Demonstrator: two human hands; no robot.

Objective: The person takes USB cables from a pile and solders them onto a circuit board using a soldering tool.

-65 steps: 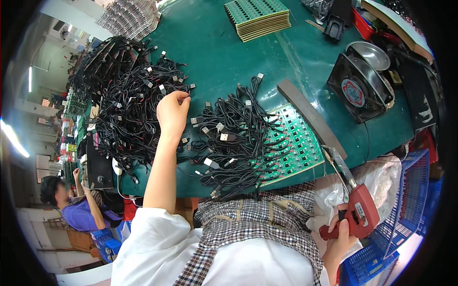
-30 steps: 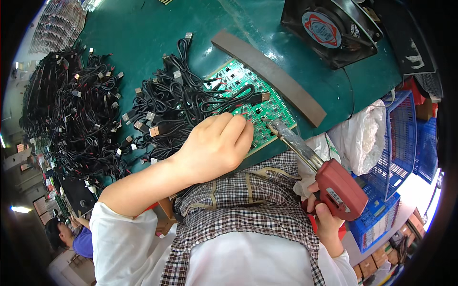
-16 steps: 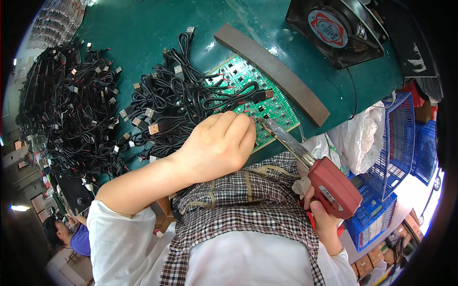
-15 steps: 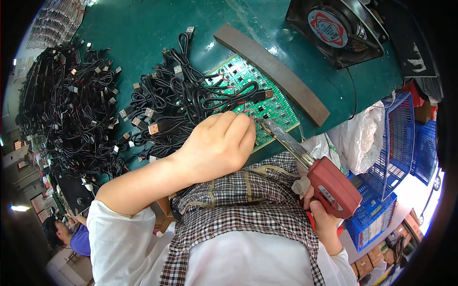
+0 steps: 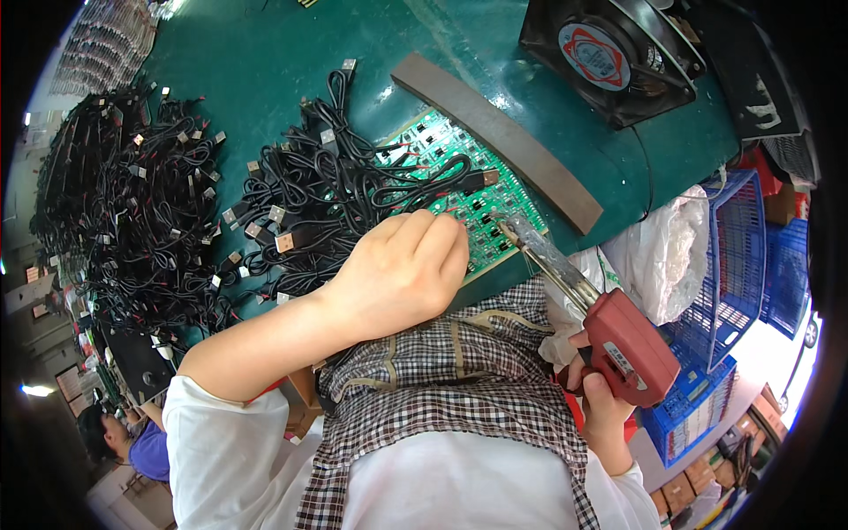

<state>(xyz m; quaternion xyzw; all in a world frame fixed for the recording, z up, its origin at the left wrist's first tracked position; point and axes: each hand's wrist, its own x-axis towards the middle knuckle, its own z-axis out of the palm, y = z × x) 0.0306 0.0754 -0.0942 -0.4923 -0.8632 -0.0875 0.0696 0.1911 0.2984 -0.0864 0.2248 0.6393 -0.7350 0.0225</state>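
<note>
My left hand (image 5: 408, 269) is closed in a pinch over the near edge of a green circuit board (image 5: 484, 251). Red wire shows at its fingertips, apparently the end of a black USB cable; the rest of the grip is hidden. My right hand (image 5: 602, 408) is wrapped round the handle of a dark red soldering gun (image 5: 632, 349). The gun's metal tip points up and left over the board's right part, a little apart from my left fingers. Coiled black USB cables (image 5: 305, 177) lie against and over the board's left side, one plug resting on it.
A curved brown bar (image 5: 499, 137) lies along the board's far edge. At the far right stands a black fan (image 5: 609, 57). A larger cable heap (image 5: 132, 203) covers the left of the green table (image 5: 256, 44). Plastic bags (image 5: 667, 252) and blue baskets (image 5: 738, 256) sit right; another person (image 5: 146, 450) is lower left.
The soldering gun and my right hand have moved slightly right, drawing the tip away from my left fingers. My left hand stays nearly in place, still pinched.
</note>
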